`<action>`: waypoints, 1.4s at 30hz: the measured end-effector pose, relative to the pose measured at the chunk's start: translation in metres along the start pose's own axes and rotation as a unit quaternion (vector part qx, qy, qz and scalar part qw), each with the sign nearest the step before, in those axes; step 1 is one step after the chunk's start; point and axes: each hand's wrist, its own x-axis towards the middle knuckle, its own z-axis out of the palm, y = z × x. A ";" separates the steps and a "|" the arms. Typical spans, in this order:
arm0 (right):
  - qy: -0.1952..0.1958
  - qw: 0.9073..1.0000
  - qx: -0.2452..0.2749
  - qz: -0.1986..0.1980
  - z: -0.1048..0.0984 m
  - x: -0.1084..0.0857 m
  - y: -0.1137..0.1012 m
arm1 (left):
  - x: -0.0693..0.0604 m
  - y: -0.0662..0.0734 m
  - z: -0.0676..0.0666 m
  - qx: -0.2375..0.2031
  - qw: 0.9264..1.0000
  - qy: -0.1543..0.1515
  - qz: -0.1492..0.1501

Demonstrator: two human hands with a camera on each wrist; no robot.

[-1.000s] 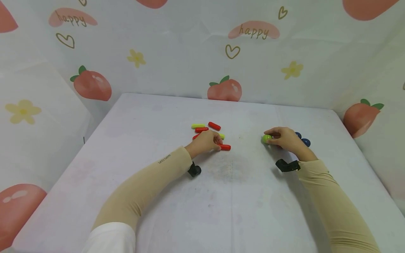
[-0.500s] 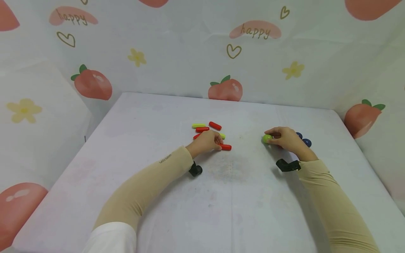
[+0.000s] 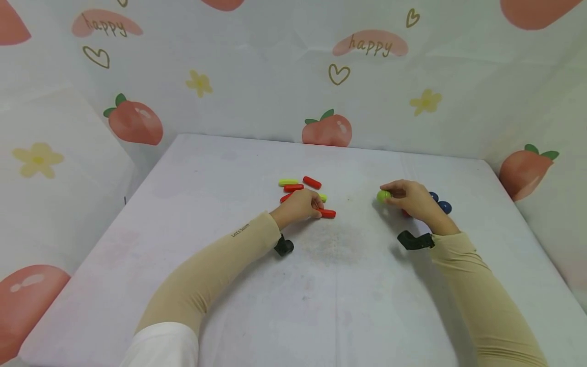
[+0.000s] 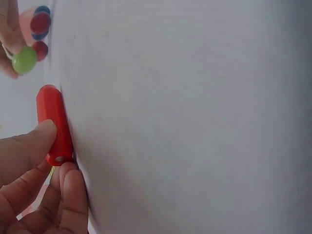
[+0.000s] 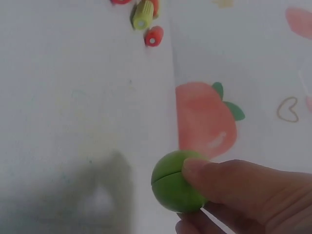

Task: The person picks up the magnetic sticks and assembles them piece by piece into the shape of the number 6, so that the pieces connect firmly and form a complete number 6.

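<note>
L hand (image 3: 299, 205) pinches red stick (image 3: 328, 214) nr one end, thumb vs. fingers; stick appears to lie on table (image 3: 339, 300). Prob. light, stiff plastic, not fragile; mid-length hold = best balance. R hand (image 3: 414, 200) pinches green ball (image 3: 382, 196) betw. thumb & fingers, apparently just off table. Smooth w/ seam: prob. light, hard, a bit slippery; grip across widest part. Blue balls (image 3: 445, 207) beside R hand; farther back, yellow stick (image 3: 288, 182), then backdrop (image 3: 257, 102).
</note>
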 end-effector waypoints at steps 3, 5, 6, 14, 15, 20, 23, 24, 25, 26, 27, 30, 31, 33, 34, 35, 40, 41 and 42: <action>0.011 1.000 0.011 -0.007 0.001 -0.002 -0.005 | 0.000 0.001 0.000 0.001 1.000 0.000 -0.003; 0.021 1.000 0.018 -0.014 0.002 -0.003 -0.009 | 0.000 0.001 0.000 0.002 1.000 0.000 -0.005; 0.025 0.999 0.022 -0.018 0.004 -0.004 -0.010 | 0.000 0.001 0.000 0.002 1.000 -0.001 -0.006; 0.049 0.996 0.049 -0.048 0.019 -0.008 -0.021 | 0.000 0.000 0.000 -0.001 1.000 0.000 -0.006; 0.048 0.996 0.053 -0.046 0.021 -0.009 -0.022 | 0.000 -0.001 0.000 -0.001 1.000 0.000 -0.006; 0.034 0.997 0.064 -0.036 0.035 -0.008 -0.028 | 0.000 -0.001 0.000 -0.005 1.000 -0.004 -0.007; 0.030 0.996 0.069 -0.041 0.043 -0.007 -0.030 | 0.000 -0.001 0.000 -0.007 1.000 -0.004 -0.006; 0.029 0.996 0.072 -0.043 0.045 -0.007 -0.031 | 0.000 -0.001 0.000 -0.006 1.000 -0.004 -0.005; 0.027 0.996 0.072 -0.045 0.048 -0.006 -0.032 | 0.000 -0.001 0.000 -0.006 1.000 -0.004 -0.004; 0.025 0.996 0.074 -0.046 0.050 -0.005 -0.033 | 0.001 -0.001 0.000 -0.006 1.000 -0.003 -0.004; 0.021 0.996 0.076 -0.046 0.053 -0.005 -0.033 | 0.001 -0.001 0.000 -0.006 1.000 -0.003 -0.004; 0.013 0.996 0.077 -0.049 0.061 -0.004 -0.034 | 0.001 -0.001 0.000 -0.004 1.000 -0.003 -0.007; 0.011 0.996 0.079 -0.050 0.063 -0.003 -0.035 | 0.001 -0.001 0.001 -0.004 1.000 -0.002 -0.009; 0.008 0.995 0.086 -0.056 0.067 -0.003 -0.036 | 0.001 -0.001 0.001 -0.002 1.000 -0.001 -0.011; 0.006 0.994 0.088 -0.058 0.069 -0.003 -0.037 | 0.001 0.000 0.001 -0.001 1.000 -0.001 -0.012; 0.004 0.994 0.091 -0.061 0.071 -0.002 -0.037 | 0.001 0.000 0.001 0.000 1.000 0.000 -0.012; -0.006 0.993 0.098 -0.058 0.079 0.000 -0.040 | 0.000 0.001 0.000 0.006 1.000 0.000 -0.011; -0.006 0.994 0.097 -0.057 0.080 0.000 -0.041 | 0.000 0.001 0.000 0.008 1.000 0.000 -0.011; -0.006 0.994 0.097 -0.056 0.080 0.000 -0.042 | 0.000 0.002 0.000 0.008 1.000 0.000 -0.010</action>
